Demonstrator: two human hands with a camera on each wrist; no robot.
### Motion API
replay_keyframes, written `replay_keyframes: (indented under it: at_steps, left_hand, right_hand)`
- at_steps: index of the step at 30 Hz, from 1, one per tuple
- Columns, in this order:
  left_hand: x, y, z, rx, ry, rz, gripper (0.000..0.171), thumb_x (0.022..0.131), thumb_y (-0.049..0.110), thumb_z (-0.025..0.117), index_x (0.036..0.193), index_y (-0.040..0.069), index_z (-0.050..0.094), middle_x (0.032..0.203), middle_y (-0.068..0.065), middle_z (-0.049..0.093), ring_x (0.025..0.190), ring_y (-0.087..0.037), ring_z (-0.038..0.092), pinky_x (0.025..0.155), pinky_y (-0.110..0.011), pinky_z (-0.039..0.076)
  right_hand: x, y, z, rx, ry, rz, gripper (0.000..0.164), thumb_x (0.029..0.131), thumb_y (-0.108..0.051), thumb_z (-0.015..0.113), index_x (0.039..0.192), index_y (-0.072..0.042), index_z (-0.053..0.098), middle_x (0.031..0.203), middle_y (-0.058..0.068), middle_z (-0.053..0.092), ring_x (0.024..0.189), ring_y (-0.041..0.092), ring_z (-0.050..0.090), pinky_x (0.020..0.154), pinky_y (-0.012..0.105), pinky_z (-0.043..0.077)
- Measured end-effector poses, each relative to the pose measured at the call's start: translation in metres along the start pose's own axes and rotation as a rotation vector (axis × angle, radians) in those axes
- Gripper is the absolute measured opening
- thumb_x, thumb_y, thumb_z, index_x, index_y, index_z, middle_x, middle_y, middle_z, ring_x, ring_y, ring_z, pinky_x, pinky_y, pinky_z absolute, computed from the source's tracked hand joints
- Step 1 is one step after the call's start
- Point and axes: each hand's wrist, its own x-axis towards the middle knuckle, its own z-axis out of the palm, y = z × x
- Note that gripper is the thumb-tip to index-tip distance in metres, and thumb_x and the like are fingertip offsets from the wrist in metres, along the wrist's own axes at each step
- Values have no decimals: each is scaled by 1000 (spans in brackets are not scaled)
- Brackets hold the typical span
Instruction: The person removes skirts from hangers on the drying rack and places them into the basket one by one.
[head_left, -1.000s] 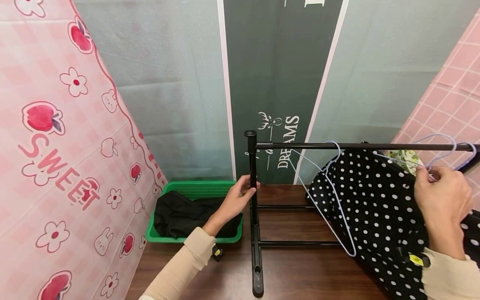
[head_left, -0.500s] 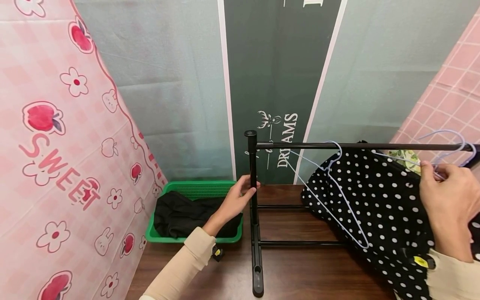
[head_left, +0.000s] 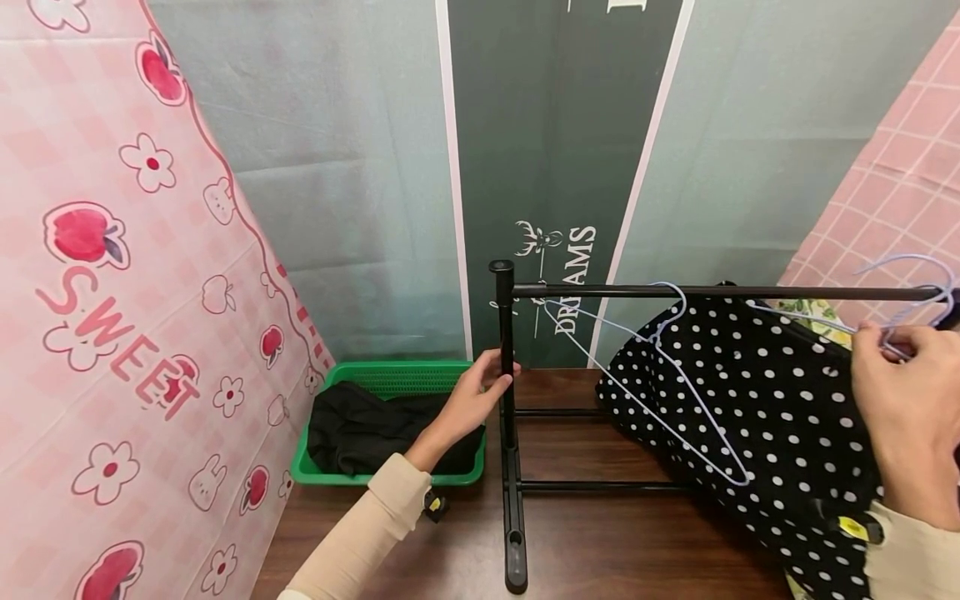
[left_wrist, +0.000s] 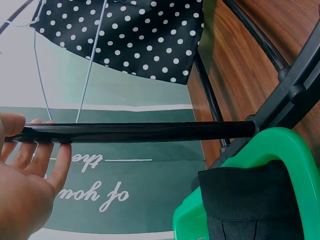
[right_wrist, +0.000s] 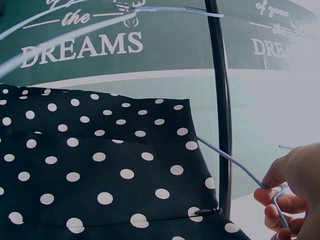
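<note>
In the head view my left hand (head_left: 480, 392) grips the upright post (head_left: 507, 350) of a black clothes rack, thumb on one side and fingers on the other. My right hand (head_left: 911, 408) pinches a pale lilac hanger (right_wrist: 235, 162) just below its hook. A black garment with white polka dots (head_left: 780, 400) hangs on that hanger, with a short zip pull showing in the right wrist view. The hanger's hook arches above the rail (head_left: 600, 291); whether it touches the rail I cannot tell. A bare lilac hanger (head_left: 693, 396) hangs from the rail, left of my right hand.
A green basket (head_left: 390, 481) with dark folded cloth (head_left: 352, 429) stands left of the rack on the brown wooden surface (head_left: 600, 550). A yellow-green leafy-print cloth (head_left: 821, 315) shows behind the dotted garment. Patterned curtains stand behind and at both sides.
My right hand has shifted right along the rail with the dotted garment and its hanger. The bare hanger has swung, its lower corner now farther right and higher. My left hand stays on the post.
</note>
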Motion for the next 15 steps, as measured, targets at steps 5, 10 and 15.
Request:
replay_keyframes:
  at_steps: [5, 10, 15]
  left_hand:
    - [1, -1, 0, -9, -3, 4, 38, 102, 9, 50, 139, 7, 45, 133, -23, 57, 124, -41, 53, 105, -55, 42]
    - [2, 0, 0, -14, -1, 3, 37, 102, 9, 50, 139, 6, 45, 133, -25, 56, 125, -43, 52, 105, -56, 42]
    - [2, 1, 1, -8, 4, -3, 37, 103, 11, 50, 139, 7, 45, 133, -25, 56, 124, -40, 54, 105, -54, 43]
  right_hand:
    - [3, 5, 0, 29, 0, 15, 19, 89, -36, 49, 70, -36, 52, 78, -22, 34, 72, -12, 26, 61, 19, 23]
    - [6, 7, -2, 46, -10, 41, 20, 89, -33, 48, 70, -40, 45, 76, -19, 37, 71, -7, 31, 58, 16, 26]
    - [9, 6, -4, 93, -9, 65, 22, 89, -31, 49, 71, -40, 42, 74, -22, 39, 66, -6, 34, 52, 12, 27]
